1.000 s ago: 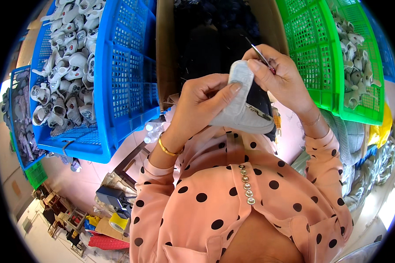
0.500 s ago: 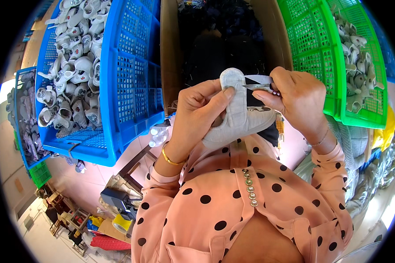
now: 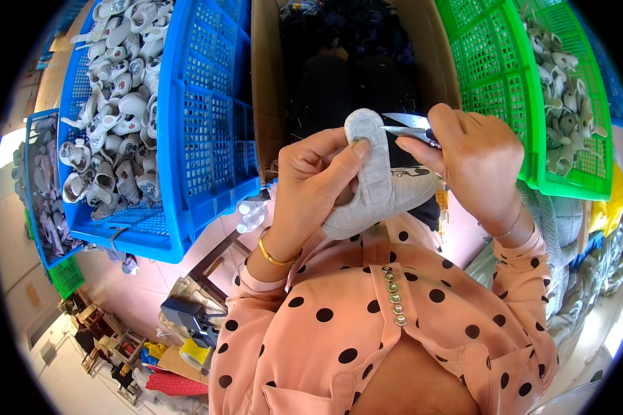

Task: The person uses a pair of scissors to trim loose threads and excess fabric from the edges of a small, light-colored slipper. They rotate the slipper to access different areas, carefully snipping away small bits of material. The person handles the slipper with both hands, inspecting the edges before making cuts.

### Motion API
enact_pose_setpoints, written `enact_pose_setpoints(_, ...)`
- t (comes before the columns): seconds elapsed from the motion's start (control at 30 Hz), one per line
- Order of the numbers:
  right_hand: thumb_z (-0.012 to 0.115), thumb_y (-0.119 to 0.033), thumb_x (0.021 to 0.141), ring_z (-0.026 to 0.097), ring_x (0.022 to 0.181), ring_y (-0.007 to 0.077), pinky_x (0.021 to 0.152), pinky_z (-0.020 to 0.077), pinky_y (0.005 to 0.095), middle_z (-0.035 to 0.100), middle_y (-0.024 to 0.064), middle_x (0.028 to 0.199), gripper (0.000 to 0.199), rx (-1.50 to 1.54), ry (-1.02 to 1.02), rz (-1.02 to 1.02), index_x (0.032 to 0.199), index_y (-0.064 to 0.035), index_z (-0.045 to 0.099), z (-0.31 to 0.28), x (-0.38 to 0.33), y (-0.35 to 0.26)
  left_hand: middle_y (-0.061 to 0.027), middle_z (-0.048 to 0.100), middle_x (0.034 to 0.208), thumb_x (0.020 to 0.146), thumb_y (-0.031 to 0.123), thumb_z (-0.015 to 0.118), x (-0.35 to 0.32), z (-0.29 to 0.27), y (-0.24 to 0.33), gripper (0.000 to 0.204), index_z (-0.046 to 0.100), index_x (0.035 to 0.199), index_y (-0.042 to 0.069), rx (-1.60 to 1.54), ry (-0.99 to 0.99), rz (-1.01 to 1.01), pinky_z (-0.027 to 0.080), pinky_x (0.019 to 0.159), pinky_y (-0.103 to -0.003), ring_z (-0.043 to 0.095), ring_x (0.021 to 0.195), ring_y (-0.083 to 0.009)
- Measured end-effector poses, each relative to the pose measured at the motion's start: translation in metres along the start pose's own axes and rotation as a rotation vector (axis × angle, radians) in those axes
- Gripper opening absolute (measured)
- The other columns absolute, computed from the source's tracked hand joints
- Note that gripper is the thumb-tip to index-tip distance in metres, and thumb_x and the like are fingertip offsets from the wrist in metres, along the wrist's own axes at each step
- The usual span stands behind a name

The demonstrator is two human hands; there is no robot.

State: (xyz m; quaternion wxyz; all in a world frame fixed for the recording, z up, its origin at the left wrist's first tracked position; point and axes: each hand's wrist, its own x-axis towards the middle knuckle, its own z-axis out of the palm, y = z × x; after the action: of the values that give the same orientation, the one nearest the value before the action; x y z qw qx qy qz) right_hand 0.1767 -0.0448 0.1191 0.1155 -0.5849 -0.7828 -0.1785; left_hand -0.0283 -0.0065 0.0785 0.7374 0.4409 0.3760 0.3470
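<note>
A small light-grey fabric shoe (image 3: 377, 197) hangs in front of my chest, its strap standing up with a rounded end. My left hand (image 3: 318, 176) pinches that strap between thumb and fingers, the thumb pressed on its face. In my right hand (image 3: 474, 155) is a pair of thread snips (image 3: 410, 128), gripped by thumb and fingers. Their two pointed blades are parted and point left, with the tips close to the right edge of the strap end. Part of a dark printed motif shows on the shoe's upper. My left fingers partly hide the shoe's opening.
A blue plastic crate (image 3: 208, 131) on the left holds many small pale shoes (image 3: 121, 104). At right stands a green crate (image 3: 495, 76) beside more shoes (image 3: 561, 90). A cardboard box (image 3: 432, 52) with dark scraps lies ahead. Clear plastic bottles (image 3: 251, 218) are at lower left.
The snips have drawn slightly away from the strap, their blades turned a little. My right hand has shifted slightly right; my left hand keeps its hold on the shoe.
</note>
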Motion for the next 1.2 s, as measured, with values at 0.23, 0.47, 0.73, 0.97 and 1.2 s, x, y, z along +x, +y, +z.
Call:
enact_pose_setpoints(0.23, 0.07, -0.048, 0.078, 0.05, 0.047, 0.015, 0.045, 0.0388, 0.0281, 0.04, -0.0007, 0.053, 0.044, 0.046, 0.002, 0.012, 0.067, -0.0143, 0.044, 0.003, -0.001, -0.001, -0.0004, 0.069, 0.076, 0.092, 0.014, 0.067, -0.001, -0.001, -0.001, 0.021, 0.072, 0.108, 0.001, 0.027, -0.002, 0.007, 0.039, 0.05, -0.015, 0.053, 0.058, 0.0002)
enact_pose_setpoints(0.47, 0.072, -0.047, 0.078, 0.047, 0.043, 0.0191, 0.042, 0.0375, 0.0307, 0.043, 0.0012, 0.051, 0.044, 0.195, 0.078, 0.084, 0.067, -0.0124, 0.046, 0.019, -0.007, -0.006, 0.0, 0.068, 0.073, 0.092, 0.013, 0.066, -0.002, -0.002, -0.003, 0.02, 0.072, 0.107, 0.0, -0.023, 0.005, -0.024, 0.037, 0.048, -0.014, 0.052, 0.056, 0.0012)
enact_pose_setpoints(0.73, 0.072, -0.046, 0.08, 0.047, 0.042, 0.0213, 0.04, 0.037, 0.0317, 0.044, 0.003, 0.051, 0.043, 0.371, 0.133, 0.129, 0.069, -0.012, 0.048, 0.037, -0.01, -0.018, 0.0043, 0.061, 0.067, 0.093, 0.013, 0.066, -0.008, 0.004, -0.016, 0.018, 0.072, 0.104, 0.0, 0.028, -0.06, -0.067, 0.027, 0.045, -0.016, 0.043, 0.051, 0.0016)
enact_pose_setpoints(0.97, 0.073, -0.044, 0.081, 0.055, 0.046, 0.0221, 0.041, 0.0399, 0.0309, 0.055, 0.0037, 0.055, 0.042, 0.602, 0.017, 0.267, 0.071, -0.0102, 0.049, 0.02, -0.008, -0.011, 0.002, 0.064, 0.071, 0.093, 0.011, 0.064, -0.003, -0.005, -0.009, 0.016, 0.072, 0.101, -0.001, -0.124, 0.074, -0.091, 0.031, 0.046, -0.015, 0.046, 0.053, 0.0016)
enact_pose_setpoints(1.2, 0.072, -0.047, 0.078, 0.051, 0.045, 0.0194, 0.043, 0.0399, 0.0304, 0.045, 0.0016, 0.052, 0.044, 0.21, 0.036, 0.045, 0.068, -0.0126, 0.046, 0.011, -0.004, -0.006, -0.0003, 0.068, 0.075, 0.092, 0.011, 0.065, -0.005, -0.004, 0.001, 0.018, 0.072, 0.103, -0.001, -0.075, 0.039, -0.049, 0.036, 0.049, -0.014, 0.051, 0.057, 0.0006)
